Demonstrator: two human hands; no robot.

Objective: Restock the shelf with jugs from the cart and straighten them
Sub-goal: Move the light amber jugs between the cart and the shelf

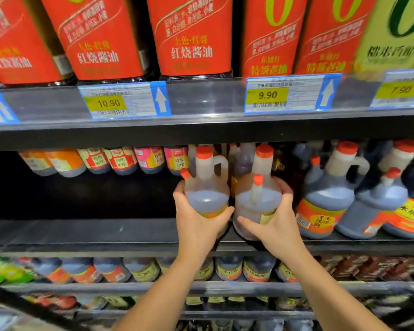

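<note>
Left jug (207, 189), 9 o'clock, holds amber liquid; left hand (196, 223) fingers grip it. Right jug (256, 199), 3 o'clock, likewise; right hand (279, 223) fingers grip it.

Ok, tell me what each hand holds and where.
The left hand grips the left jug round its lower body; the right hand grips the right jug likewise.

A left hand (198, 223) and right hand (276, 225) each grip a red-capped jug, left jug (207, 185) touching right jug (257, 194), above the shelf edge (81, 240).
</note>
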